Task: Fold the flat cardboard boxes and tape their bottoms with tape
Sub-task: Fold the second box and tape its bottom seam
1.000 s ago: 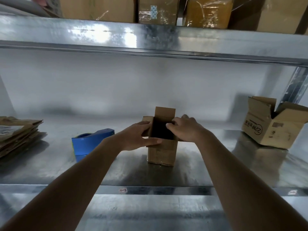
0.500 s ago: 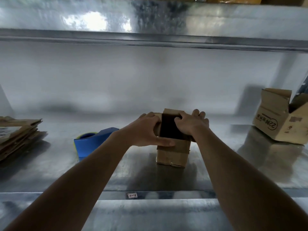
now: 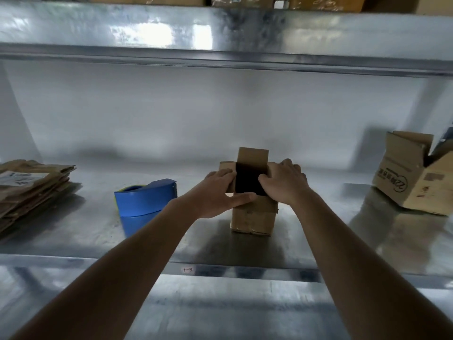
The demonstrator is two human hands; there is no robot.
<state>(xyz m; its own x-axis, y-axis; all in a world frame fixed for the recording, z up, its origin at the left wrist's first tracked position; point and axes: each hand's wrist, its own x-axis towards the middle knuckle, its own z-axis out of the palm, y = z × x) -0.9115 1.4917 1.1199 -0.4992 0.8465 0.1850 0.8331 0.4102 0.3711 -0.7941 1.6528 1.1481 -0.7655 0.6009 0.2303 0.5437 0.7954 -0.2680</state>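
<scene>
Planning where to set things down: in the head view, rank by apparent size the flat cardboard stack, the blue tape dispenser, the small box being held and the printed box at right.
1. printed box, partly cut off
2. flat cardboard stack, also cut off, so close to first
3. small box and blue tape dispenser: look alike, unranked

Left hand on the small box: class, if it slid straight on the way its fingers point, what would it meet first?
Probably the right hand, across the small box's open top from the left hand; depth is uncertain.
</scene>
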